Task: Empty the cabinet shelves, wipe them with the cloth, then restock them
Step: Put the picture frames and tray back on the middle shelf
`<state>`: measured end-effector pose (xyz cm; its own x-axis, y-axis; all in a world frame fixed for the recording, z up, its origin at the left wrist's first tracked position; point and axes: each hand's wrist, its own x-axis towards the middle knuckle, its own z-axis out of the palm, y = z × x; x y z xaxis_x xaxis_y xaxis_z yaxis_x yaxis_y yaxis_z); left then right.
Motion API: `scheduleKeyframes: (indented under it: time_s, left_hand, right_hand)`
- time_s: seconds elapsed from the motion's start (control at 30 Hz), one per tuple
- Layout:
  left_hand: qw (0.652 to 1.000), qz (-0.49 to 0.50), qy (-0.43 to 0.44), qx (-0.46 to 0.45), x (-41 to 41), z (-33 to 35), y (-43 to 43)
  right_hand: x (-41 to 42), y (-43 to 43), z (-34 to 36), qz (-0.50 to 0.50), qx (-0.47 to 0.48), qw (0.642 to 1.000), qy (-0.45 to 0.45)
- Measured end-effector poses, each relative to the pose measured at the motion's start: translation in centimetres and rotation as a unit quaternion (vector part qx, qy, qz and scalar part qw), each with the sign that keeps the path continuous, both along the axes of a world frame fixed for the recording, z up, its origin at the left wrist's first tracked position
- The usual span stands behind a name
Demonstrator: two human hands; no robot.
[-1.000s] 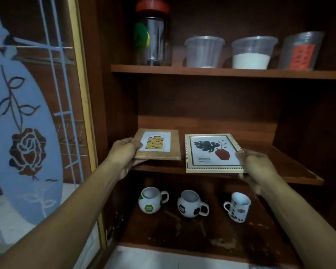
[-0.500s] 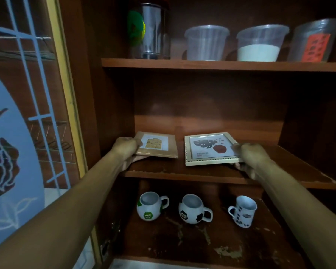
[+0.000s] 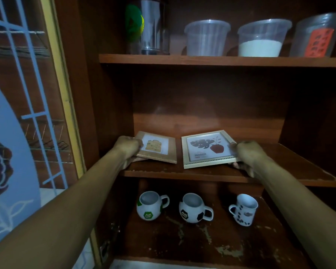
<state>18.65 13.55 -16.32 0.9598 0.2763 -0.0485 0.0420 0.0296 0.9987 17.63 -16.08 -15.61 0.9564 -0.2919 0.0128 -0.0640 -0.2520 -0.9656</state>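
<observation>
Two picture frames hover low over the middle shelf [image 3: 291, 169] of a dark wooden cabinet. My left hand [image 3: 127, 147] grips the left edge of a brown wooden frame [image 3: 159, 150] with a yellow picture. My right hand [image 3: 248, 154] grips the right edge of a pale frame [image 3: 208, 150] showing a leaf and a red vase. Both frames tilt slightly, their near edges close to the shelf. No cloth is in view.
The top shelf [image 3: 221, 60] holds a steel jar [image 3: 147, 26] and three plastic tubs [image 3: 208, 37], one with white powder [image 3: 260, 47]. Three mugs [image 3: 194, 207] stand on the scuffed bottom shelf. An open glass door [image 3: 17, 113] with a rose pattern is at the left.
Both hands have carried the frames deeper into the cabinet and lower over the middle shelf. The view has moved closer and tilted down.
</observation>
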Motion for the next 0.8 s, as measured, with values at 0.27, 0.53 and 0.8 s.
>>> scheduleKeyframes:
  time_s: [0.27, 0.53, 0.8]
  left_hand:
    - [0.988, 0.037, 0.022, 0.149, 0.8, 0.1, 0.3]
    - [0.916, 0.033, 0.068, 0.394, 0.2, 1.6, 0.5]
    - [0.815, 0.058, 0.094, 0.569, 0.2, 1.4, -0.5]
  right_hand:
    - [0.1, -0.5, 0.2, 0.011, -0.128, 0.991, 0.021]
    - [0.9, -0.8, 0.3, 0.007, -0.271, 0.962, 0.036]
    - [0.9, -0.9, 0.6, -0.015, -0.374, 0.925, 0.064]
